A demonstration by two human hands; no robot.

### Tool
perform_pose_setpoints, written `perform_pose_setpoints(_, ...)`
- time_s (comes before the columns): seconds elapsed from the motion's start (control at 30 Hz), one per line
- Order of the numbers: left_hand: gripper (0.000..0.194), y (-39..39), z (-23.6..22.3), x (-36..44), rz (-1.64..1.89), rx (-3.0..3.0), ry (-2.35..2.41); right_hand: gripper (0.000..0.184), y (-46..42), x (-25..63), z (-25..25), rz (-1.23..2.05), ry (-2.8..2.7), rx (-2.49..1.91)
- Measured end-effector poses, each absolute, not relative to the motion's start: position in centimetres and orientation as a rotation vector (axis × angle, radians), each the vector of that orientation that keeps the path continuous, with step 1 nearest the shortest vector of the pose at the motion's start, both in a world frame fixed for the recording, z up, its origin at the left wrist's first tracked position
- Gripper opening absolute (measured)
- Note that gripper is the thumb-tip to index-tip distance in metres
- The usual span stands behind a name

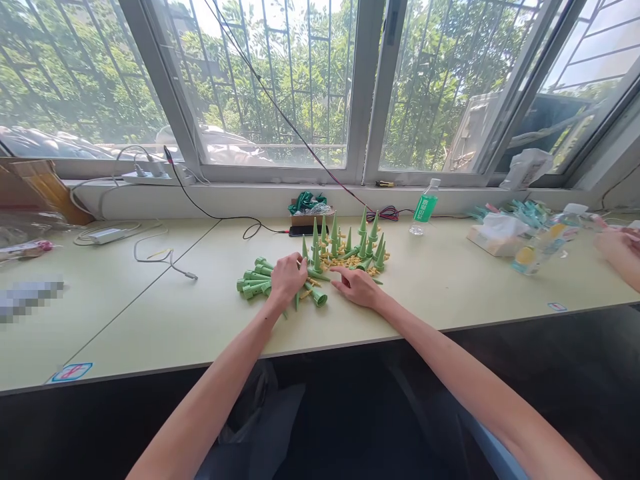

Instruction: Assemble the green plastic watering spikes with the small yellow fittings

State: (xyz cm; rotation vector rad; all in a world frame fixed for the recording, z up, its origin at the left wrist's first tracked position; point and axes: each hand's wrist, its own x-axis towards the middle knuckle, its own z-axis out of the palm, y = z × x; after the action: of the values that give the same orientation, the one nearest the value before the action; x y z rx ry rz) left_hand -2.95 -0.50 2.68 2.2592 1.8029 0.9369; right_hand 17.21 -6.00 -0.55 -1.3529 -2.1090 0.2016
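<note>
My left hand (289, 277) is curled down over the pile, fingers bent and closed. Whatever its fingertips hold is hidden. Just left of it lies a bundle of green hollow spikes (253, 283) with ribbed round ends. My right hand (357, 288) rests low over the table with its index finger stretched to the left and its other fingers loosely bent. I see nothing held in it. Between the hands a green spike (318, 275) lies on its side. Another spike (320, 298) shows its open end toward me. Behind the hands stand several upright green cones (374, 230) among small yellow pieces (356, 262).
Behind the pile are a phone (305, 231) and a small box (313, 217) of wrappings. To the right stand a green-labelled bottle (424, 208), a tissue box (495, 235) and a bigger bottle (547, 241). Another person's hand (620, 250) is at the far right. Cables (167, 260) lie left.
</note>
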Motion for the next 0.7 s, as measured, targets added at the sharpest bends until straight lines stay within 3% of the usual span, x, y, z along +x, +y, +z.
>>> perform_pose_setpoints(0.7, 0.016, 0.10, 2.08, -2.98, 0.913, 2.480, 1.586, 0.047, -5.82, 17.18, -0.43, 0.141, -2.170, -1.408)
